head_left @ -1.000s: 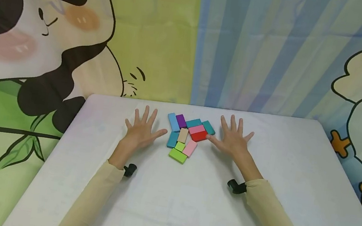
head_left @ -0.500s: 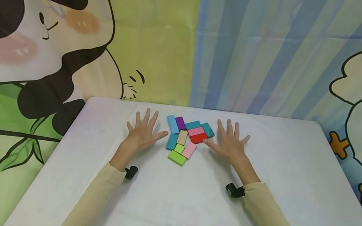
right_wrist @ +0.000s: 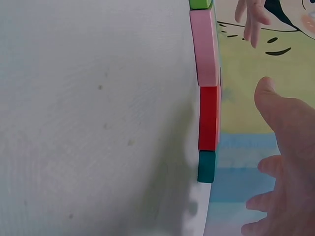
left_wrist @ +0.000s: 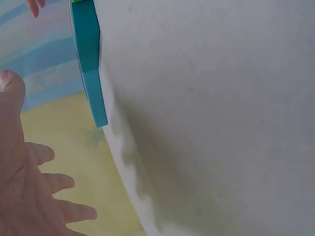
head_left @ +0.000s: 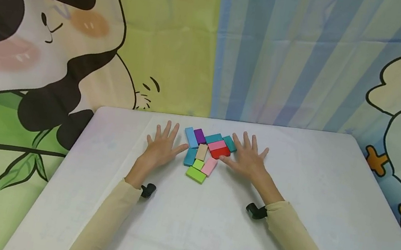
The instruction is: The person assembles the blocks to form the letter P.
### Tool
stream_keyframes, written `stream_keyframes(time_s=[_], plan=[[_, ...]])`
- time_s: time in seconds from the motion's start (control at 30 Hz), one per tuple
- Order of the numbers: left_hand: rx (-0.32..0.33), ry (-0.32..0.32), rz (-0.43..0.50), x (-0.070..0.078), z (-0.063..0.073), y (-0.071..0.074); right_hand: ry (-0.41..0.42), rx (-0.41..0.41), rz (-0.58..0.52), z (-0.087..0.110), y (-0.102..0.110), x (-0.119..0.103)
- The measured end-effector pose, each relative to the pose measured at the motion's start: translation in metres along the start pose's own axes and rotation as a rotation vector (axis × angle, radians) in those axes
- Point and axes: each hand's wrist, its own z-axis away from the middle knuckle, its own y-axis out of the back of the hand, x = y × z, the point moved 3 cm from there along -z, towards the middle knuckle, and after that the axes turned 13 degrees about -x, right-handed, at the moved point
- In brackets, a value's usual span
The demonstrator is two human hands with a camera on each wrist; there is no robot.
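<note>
Several flat coloured blocks lie in a loose cluster on the white table (head_left: 189,223). Among them are a light blue block (head_left: 191,137), a purple block (head_left: 200,136), a red block (head_left: 221,152), a pink block (head_left: 209,166), a beige block (head_left: 201,152) and a lime green block (head_left: 196,175). My left hand (head_left: 159,149), fingers spread and straight, hovers left of the cluster, its shadow on the table. To the right, my right hand (head_left: 248,158) hovers likewise, its thumb overlapping the red block's edge in the head view. Neither hand holds anything.
Behind the table hangs a cloth backdrop (head_left: 174,43) with a printed panda and stripes. A small black wrist camera (head_left: 148,190) sits on the left wrist, another black camera (head_left: 256,211) on the right. The table's far edge lies just past the blocks.
Both hands have moved inward toward the blocks, the right one leftward and the left one slightly rightward. Their fingers stay spread. The blocks keep their arrangement.
</note>
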Motion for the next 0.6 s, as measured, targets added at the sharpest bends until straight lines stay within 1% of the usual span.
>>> stream_keyframes(time_s=[0.07,0.13,0.23,0.3,0.33,0.43,0.6], plan=[[0.012,-0.015,0.009,0.002,0.000,0.001,0.019,0.002,-0.006,0.000,0.000,-0.003],[0.041,-0.057,0.026,0.002,-0.002,0.001,0.068,0.004,-0.035,0.000,-0.001,-0.007],[0.087,-0.140,0.077,0.002,-0.007,0.002,0.187,-0.003,-0.081,-0.002,-0.004,-0.014],[0.109,-0.195,0.090,0.002,-0.012,0.004,0.278,-0.004,-0.096,-0.003,-0.005,-0.020],[0.107,-0.211,0.093,0.002,-0.014,0.006,0.315,-0.002,-0.093,-0.004,-0.004,-0.024],[0.085,-0.229,0.078,0.005,-0.022,0.011,0.402,0.004,-0.058,-0.009,-0.004,-0.037],[0.002,-0.225,0.017,0.012,-0.037,0.014,0.482,0.013,0.033,-0.021,-0.006,-0.057]])
